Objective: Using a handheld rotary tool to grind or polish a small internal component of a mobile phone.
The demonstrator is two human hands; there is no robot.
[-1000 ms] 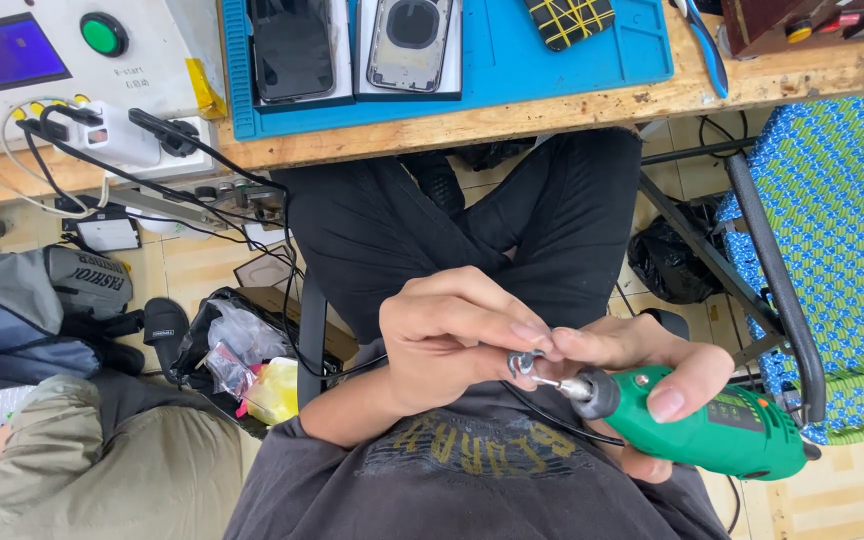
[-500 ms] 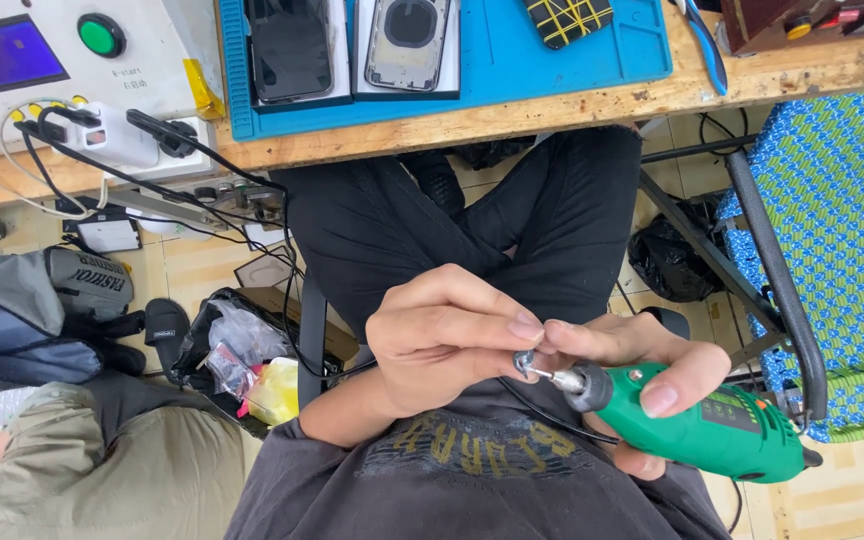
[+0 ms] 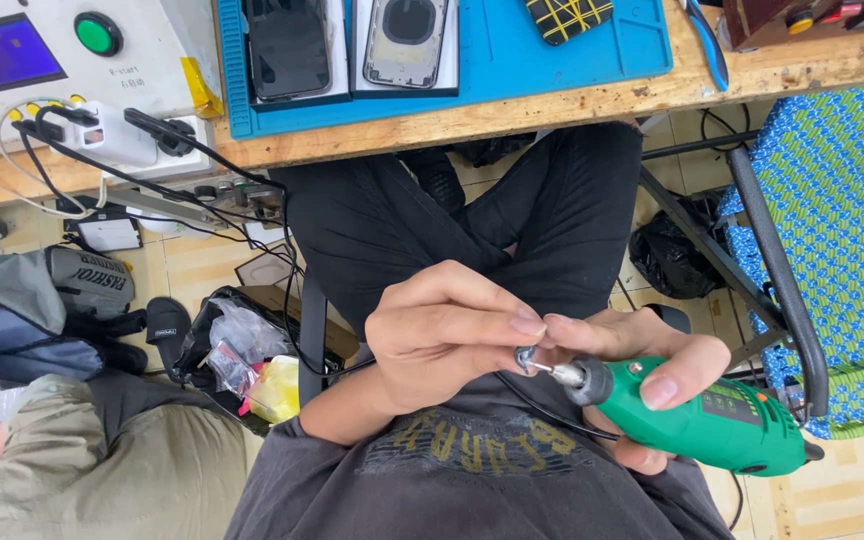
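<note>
Across the top of the frame runs a wooden workbench bearing a blue rubber work mat, with a white control box with a purple screen and green button at the upper left. Low and right of centre, the right hand wraps its fingers around a green plastic rotary tool, thumb pressed on its body. Just left of it, the left hand has its fingertips pressed together, pinching the small metal bit at the tool's tip, above the lap.
</note>
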